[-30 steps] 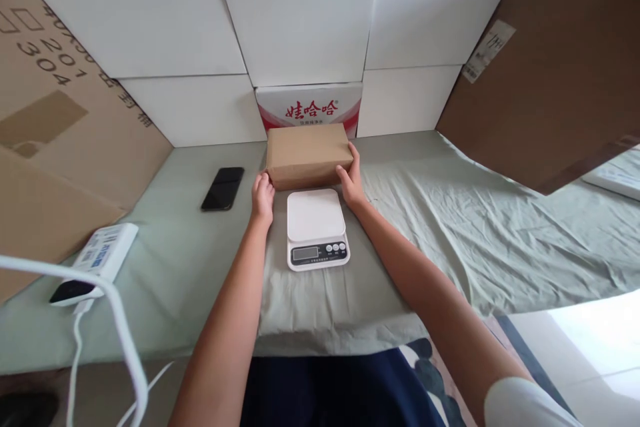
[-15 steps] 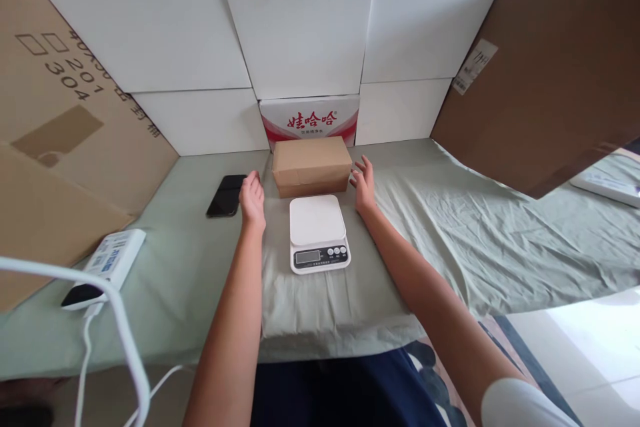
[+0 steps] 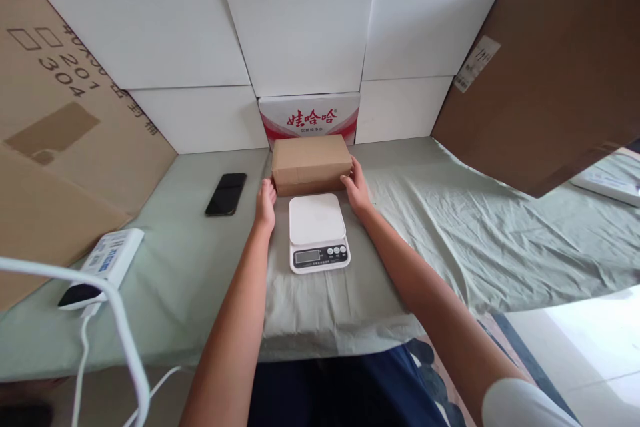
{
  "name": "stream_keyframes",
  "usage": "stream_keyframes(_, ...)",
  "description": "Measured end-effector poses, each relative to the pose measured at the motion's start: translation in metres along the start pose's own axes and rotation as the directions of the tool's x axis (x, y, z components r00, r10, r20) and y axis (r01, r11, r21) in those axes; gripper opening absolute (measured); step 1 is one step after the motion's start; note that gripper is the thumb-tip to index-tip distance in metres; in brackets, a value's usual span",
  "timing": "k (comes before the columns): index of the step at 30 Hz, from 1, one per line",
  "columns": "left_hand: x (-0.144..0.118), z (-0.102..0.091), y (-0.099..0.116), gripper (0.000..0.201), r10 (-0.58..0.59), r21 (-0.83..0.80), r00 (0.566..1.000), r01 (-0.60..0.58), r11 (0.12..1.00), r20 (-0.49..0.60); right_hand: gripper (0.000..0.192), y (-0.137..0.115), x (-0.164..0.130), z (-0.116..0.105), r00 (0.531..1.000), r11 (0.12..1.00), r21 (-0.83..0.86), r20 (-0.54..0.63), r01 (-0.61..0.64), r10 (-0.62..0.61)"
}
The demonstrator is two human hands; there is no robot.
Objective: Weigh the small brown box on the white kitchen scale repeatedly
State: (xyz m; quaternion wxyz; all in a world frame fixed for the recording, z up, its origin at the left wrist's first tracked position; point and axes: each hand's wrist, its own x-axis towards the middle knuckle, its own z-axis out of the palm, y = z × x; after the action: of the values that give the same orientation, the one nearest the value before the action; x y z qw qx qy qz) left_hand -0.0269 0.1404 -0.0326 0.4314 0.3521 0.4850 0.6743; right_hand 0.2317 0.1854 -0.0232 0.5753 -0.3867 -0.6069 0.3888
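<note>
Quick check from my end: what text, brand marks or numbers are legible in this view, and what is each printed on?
"娃哈哈": red characters on the red-and-white carton behind the brown box that both hands touch.
"201" and "304": on the cardboard sheet at left; the characters beside them are unclear.
Sticker on the right cardboard: too blurred.
Scale display and button labels: too small.
Power strip label: unreadable.

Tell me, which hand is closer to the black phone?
The left hand. It rests at the brown box's left end, with the black phone just beyond it on the cloth. The right hand is at the box's far end, farther away.
</note>
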Motion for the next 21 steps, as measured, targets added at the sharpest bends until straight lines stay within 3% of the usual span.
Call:
stream_keyframes(13,-0.005,0.008,0.006,0.085,0.053,0.006,0.998,-0.053,0.999,-0.025,0.090,0.006,-0.002,0.001,0.990,0.987,-0.067,0.030,0.143,-0.141)
stream_keyframes(16,-0.021,0.008,0.014,0.085,0.124,0.023,0.992,-0.124,0.992,-0.009,0.092,0.001,-0.013,-0.003,0.977,0.971,-0.113,-0.001,0.212,-0.214)
stream_keyframes(21,-0.072,-0.001,0.027,0.079,0.251,0.046,0.965,-0.255,0.966,0.078,0.087,-0.015,-0.051,-0.017,0.960,0.954,-0.113,-0.007,0.278,-0.280)
